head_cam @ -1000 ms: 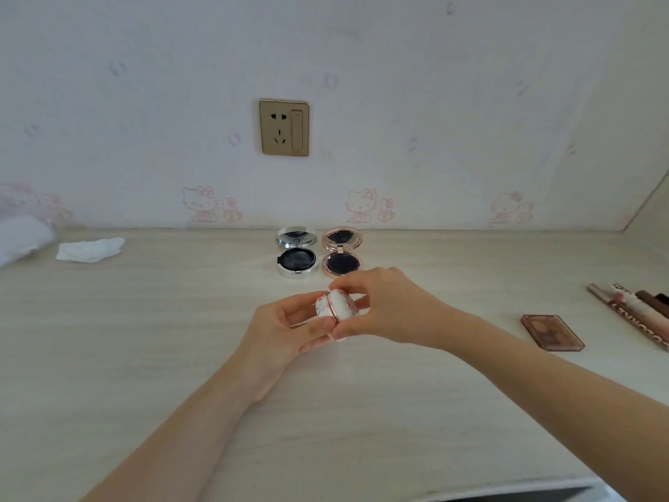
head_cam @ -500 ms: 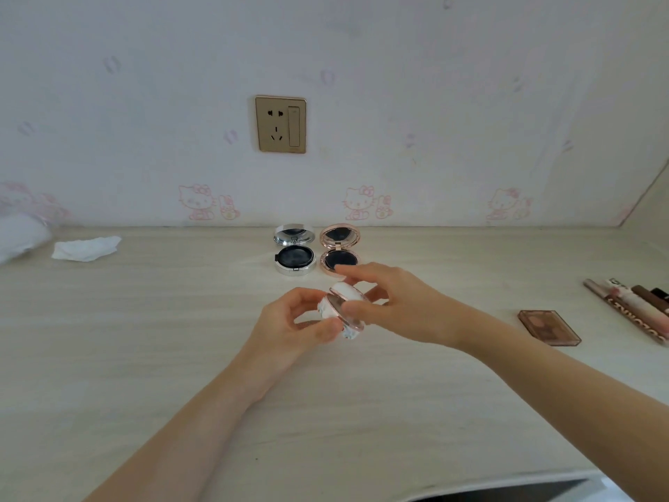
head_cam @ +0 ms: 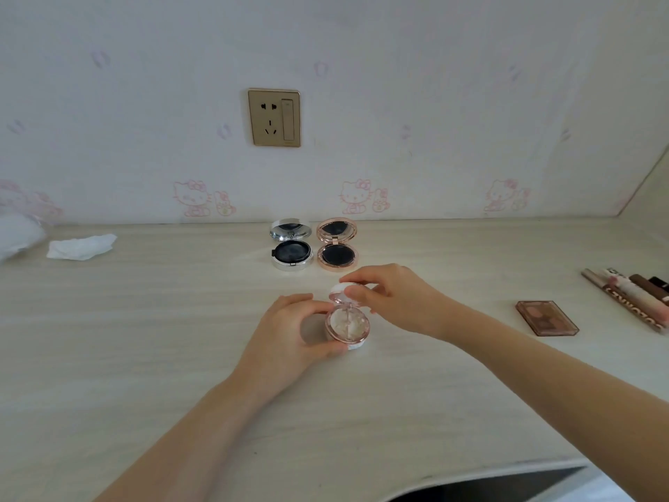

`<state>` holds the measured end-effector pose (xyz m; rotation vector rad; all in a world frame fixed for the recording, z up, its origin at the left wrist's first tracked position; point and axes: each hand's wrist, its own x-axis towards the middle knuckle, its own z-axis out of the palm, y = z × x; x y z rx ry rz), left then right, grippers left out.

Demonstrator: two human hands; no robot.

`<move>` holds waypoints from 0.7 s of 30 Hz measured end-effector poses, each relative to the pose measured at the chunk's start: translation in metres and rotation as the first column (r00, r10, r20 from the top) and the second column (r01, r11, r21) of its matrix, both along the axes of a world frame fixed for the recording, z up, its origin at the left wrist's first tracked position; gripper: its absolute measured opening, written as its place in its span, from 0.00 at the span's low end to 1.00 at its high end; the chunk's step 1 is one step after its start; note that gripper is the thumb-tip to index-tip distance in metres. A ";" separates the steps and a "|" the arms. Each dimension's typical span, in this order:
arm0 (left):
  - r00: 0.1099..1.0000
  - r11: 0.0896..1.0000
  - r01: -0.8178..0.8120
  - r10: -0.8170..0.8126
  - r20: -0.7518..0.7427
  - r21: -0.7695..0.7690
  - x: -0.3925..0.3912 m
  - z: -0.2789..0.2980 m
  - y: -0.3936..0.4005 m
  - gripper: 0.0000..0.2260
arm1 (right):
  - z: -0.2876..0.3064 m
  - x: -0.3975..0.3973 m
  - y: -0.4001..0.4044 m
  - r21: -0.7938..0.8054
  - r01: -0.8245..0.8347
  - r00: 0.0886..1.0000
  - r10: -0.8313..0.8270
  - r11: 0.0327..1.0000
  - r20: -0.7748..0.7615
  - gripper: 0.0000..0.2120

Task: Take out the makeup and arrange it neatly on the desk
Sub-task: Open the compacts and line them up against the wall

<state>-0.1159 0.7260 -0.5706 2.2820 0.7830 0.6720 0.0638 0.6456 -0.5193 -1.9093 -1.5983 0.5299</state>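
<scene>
Left hand (head_cam: 286, 331) cups the pink compact (head_cam: 347, 326), right hand (head_cam: 394, 298) pinches its lid; I'd open fully, then set it beside the rose-gold compact (head_cam: 337, 244).

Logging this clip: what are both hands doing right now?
Left hand: grips the pink compact's base.
Right hand: pinches the compact's lid, open.

The one camera sits on my head, looking forward and down across the worktop (head_cam: 144, 338) toward the wall (head_cam: 398, 85) behind it. It is wide-angle, so the worktop's far edge bows. My forearms enter from the bottom edge, close to the lens. The wall socket (head_cam: 274, 117) sits near the top centre.
</scene>
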 end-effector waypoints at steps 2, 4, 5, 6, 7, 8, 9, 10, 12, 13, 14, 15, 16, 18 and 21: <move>1.000 1.000 0.001 -0.001 -0.011 0.013 0.000 0.000 0.000 0.21 | -0.001 0.002 0.003 -0.002 -0.006 1.000 0.006 1.000 0.003 0.13; 1.000 1.000 0.009 -0.009 -0.013 0.012 0.000 -0.001 0.000 0.20 | 0.000 0.003 0.005 -0.018 -0.008 1.000 0.008 1.000 0.000 0.15; 1.000 1.000 0.010 -0.010 -0.017 0.017 0.000 -0.002 0.001 0.20 | 0.000 0.004 0.006 -0.028 -0.014 1.000 0.014 1.000 -0.001 0.15; 1.000 1.000 0.009 -0.008 -0.022 0.026 0.000 -0.003 0.002 0.21 | 0.000 0.005 0.007 -0.036 -0.020 1.000 0.020 0.999 -0.006 0.15; 1.000 0.999 0.006 -0.005 -0.025 0.036 0.000 -0.005 0.003 0.21 | 0.000 0.005 0.008 -0.045 -0.025 1.000 0.024 0.999 -0.013 0.15; 1.000 0.999 0.003 -0.002 -0.023 0.043 0.000 -0.006 0.003 0.21 | 0.000 0.007 0.008 -0.053 -0.032 0.999 0.030 0.998 -0.033 0.14; 1.000 0.999 0.001 0.000 -0.020 0.047 0.000 -0.007 0.004 0.21 | -0.001 0.008 0.009 -0.059 -0.045 0.997 0.041 0.997 -0.071 0.13; 1.000 0.999 0.000 0.001 -0.016 0.050 0.000 -0.007 0.004 0.21 | -0.002 0.010 0.009 -0.059 -0.064 0.991 0.056 0.996 -0.122 0.12; 1.000 0.998 -0.002 0.003 -0.007 0.057 0.001 -0.007 0.003 0.21 | -0.005 0.013 0.009 -0.043 -0.088 0.969 0.075 0.995 -0.235 0.12; 1.000 0.998 -0.004 0.004 -0.007 0.062 0.002 -0.007 0.003 0.21 | -0.006 0.014 0.009 -0.034 -0.087 0.955 0.074 0.996 -0.288 0.11; 1.000 0.998 -0.004 0.005 -0.010 0.067 0.002 -0.006 0.003 0.21 | -0.006 0.014 0.009 -0.027 -0.077 0.942 0.064 0.997 -0.330 0.11; 1.000 0.997 -0.004 0.005 -0.016 0.074 0.002 -0.006 0.002 0.21 | -0.006 0.013 0.010 -0.024 -0.062 0.932 0.050 0.998 -0.359 0.11; 1.000 0.997 -0.002 0.003 -0.016 0.081 0.002 -0.006 0.001 0.21 | -0.006 0.013 0.010 -0.025 -0.049 0.923 0.036 0.998 -0.383 0.11; 1.000 0.996 -0.002 0.003 -0.010 0.084 0.002 -0.005 0.000 0.21 | -0.006 0.014 0.012 -0.039 -0.048 0.897 0.025 0.998 -0.441 0.12; 0.999 0.993 -0.024 0.028 -0.028 0.116 0.002 -0.004 -0.001 0.22 | -0.005 0.015 0.013 -0.055 -0.070 0.860 0.032 0.996 -0.509 0.12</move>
